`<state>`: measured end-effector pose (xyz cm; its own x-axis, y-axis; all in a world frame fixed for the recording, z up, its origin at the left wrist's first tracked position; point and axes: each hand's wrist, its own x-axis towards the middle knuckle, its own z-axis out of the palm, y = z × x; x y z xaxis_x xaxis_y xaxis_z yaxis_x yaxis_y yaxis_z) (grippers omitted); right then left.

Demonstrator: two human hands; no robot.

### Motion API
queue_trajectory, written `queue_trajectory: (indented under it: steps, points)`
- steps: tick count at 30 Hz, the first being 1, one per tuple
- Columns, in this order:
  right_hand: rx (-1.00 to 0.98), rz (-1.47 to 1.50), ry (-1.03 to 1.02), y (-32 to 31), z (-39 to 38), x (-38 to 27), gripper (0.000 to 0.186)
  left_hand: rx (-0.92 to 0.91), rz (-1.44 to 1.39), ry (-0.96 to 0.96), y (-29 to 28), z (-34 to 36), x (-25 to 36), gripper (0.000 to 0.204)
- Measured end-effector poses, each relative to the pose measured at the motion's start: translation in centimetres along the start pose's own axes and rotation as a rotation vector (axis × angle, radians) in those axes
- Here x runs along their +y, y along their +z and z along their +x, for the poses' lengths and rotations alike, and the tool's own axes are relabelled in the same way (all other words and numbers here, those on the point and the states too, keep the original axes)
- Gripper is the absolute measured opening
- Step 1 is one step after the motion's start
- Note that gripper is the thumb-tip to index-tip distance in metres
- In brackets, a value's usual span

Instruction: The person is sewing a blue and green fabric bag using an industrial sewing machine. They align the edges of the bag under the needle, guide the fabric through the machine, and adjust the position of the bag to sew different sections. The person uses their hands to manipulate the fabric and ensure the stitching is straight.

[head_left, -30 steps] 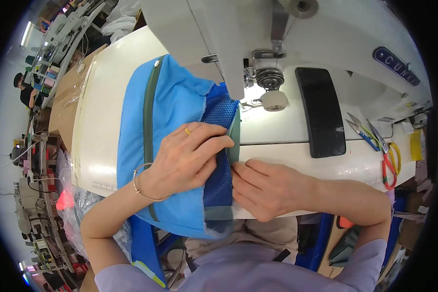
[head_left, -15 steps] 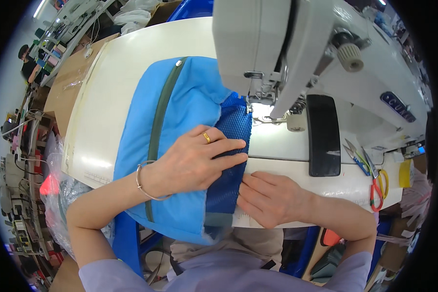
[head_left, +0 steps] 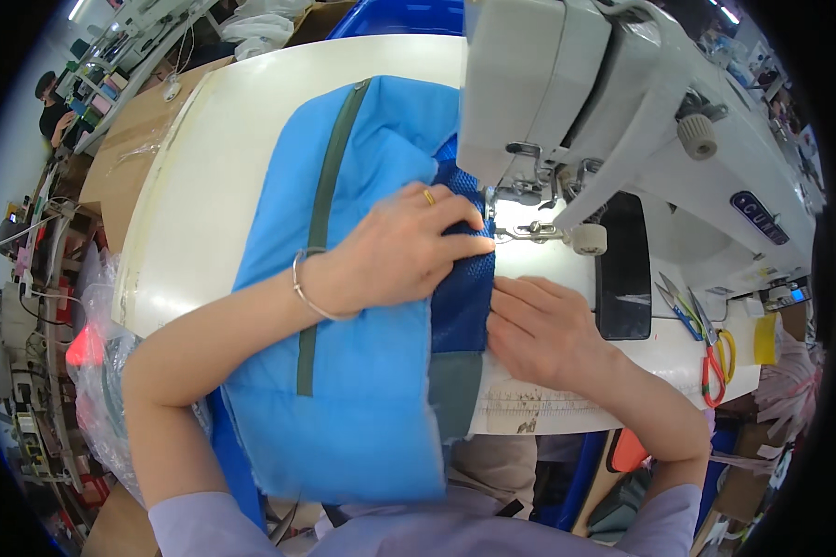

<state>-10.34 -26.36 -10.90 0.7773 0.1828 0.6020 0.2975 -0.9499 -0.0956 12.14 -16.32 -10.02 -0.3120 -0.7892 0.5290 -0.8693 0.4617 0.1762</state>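
A light blue fabric piece (head_left: 381,362) with a dark green strip (head_left: 323,200) lies on the sewing table, its near end hanging over the front edge. Along its right side runs dark blue mesh (head_left: 462,311), with a grey band (head_left: 455,395) at the near end. The mesh's edge reaches the presser foot (head_left: 489,202) of the white sewing machine (head_left: 520,84). My left hand (head_left: 404,246) rests on the mesh and blue fabric, fingers stretched toward the edge just before the foot. My right hand (head_left: 548,330) pinches the mesh edge nearer me; its fingertips are partly hidden.
Right of the needle area lies a black flat object (head_left: 624,278). Scissors (head_left: 711,348) with red and yellow handles lie farther right, beside a yellow roll (head_left: 765,340). A blue crate (head_left: 399,19) stands behind the table. A person (head_left: 54,111) is at the far left.
The fabric and mesh have moved away from me, past the presser foot. Both hands have moved forward with them, closer to the needle. The view has shifted slightly.
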Motion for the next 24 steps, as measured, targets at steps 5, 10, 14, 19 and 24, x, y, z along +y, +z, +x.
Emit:
queue_trajectory:
  steps: [5, 10, 14, 19, 24]
  points:
    - [-0.022, -0.006, 0.095, -0.3, 0.6, 0.6, 0.023, -0.013, 0.009, 0.058, -0.2, 1.6, -2.6, 0.038]
    - [-0.044, 0.029, 0.049, -0.4, 0.2, 0.5, 0.022, -0.083, -0.031, 0.058, -1.1, 1.8, -3.4, 0.038]
    - [-0.048, -0.051, -0.003, -0.6, -1.2, -0.4, 0.028, -0.267, -0.076, -0.065, -3.4, 1.7, 2.9, 0.041]
    - [-0.019, -0.125, -0.011, -0.7, -1.3, -1.0, 0.03, -0.169, -0.142, -0.282, -3.4, -1.2, 7.9, 0.043]
    - [-0.007, -0.094, 0.007, -0.5, -1.2, -1.1, 0.027, -0.132, -0.092, -0.204, -2.5, -2.1, 7.0, 0.043]
